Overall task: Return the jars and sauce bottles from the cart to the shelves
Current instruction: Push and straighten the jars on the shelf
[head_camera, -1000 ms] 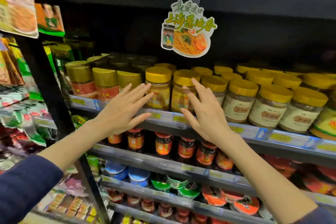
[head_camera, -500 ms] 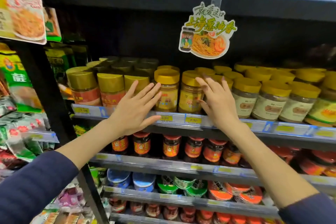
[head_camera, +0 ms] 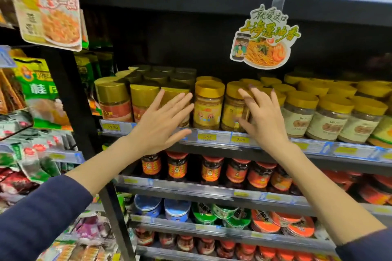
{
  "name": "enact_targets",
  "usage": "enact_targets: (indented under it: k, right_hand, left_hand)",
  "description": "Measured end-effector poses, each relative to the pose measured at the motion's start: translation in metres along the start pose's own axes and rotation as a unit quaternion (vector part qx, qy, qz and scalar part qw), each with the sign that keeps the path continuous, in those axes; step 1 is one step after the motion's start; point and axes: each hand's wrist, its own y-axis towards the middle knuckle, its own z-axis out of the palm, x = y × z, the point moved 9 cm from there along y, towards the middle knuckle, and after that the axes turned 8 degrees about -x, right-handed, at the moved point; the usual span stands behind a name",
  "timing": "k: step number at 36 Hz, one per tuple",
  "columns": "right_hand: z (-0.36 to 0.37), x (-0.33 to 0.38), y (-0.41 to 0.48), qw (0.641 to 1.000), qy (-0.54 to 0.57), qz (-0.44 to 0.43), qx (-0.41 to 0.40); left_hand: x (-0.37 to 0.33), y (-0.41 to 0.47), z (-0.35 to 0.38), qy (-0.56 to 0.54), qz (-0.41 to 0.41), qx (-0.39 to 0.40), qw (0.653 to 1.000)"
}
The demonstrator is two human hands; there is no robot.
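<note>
Rows of yellow-lidded jars fill the shelf [head_camera: 212,140] before me. My left hand [head_camera: 161,123] is flat with straight fingers, its fingertips touching a gold-lidded jar [head_camera: 174,93] beside a yellow-labelled jar [head_camera: 209,106]. My right hand [head_camera: 263,118] rests with spread fingers against the front of a jar that it mostly hides, next to another yellow jar [head_camera: 233,108]. White-labelled jars [head_camera: 297,116] stand in a row to the right. Neither hand holds anything. No cart is in view.
A noodle promo sign [head_camera: 263,38] hangs from the shelf above. Red-lidded sauce jars [head_camera: 210,169] fill the shelf below, with round tubs [head_camera: 176,210] under those. Hanging seasoning packets [head_camera: 34,89] and a black upright post [head_camera: 70,101] are at left.
Both hands have reached further into the shelf toward the front row of jars, and my view has shifted closer and slightly left.
</note>
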Motion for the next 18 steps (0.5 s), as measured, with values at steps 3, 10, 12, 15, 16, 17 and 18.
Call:
enact_targets:
  k: [3,10,12,15,16,17,18]
  right_hand:
    - [0.0,0.026,0.008,1.0,0.024,-0.014,-0.009]
    - [0.006,0.097,0.036,0.994,0.093,-0.056,-0.03]
    - [0.015,0.112,0.043,0.994,0.085,-0.069,-0.012]
    - [0.03,0.129,0.049,0.994,0.064,-0.085,0.029]
    - [0.033,0.132,0.05,0.994,0.056,-0.091,0.037]
    - [0.036,0.134,0.05,0.993,0.046,-0.099,0.043]
    - [0.039,0.136,0.051,0.993,0.034,-0.106,0.048]
  left_hand:
    - [0.025,-0.013,-0.015,0.006,-0.02,-0.01,1.0]
    - [0.09,-0.043,-0.031,0.062,-0.101,0.006,0.993]
    - [0.097,-0.047,-0.029,0.072,-0.1,0.014,0.992]
    - [0.101,-0.049,-0.026,0.084,-0.096,0.019,0.992]
    - [0.101,-0.049,-0.024,0.081,-0.095,0.015,0.992]
    - [0.101,-0.049,-0.023,0.078,-0.093,0.011,0.993]
    - [0.101,-0.049,-0.022,0.074,-0.091,0.006,0.993]
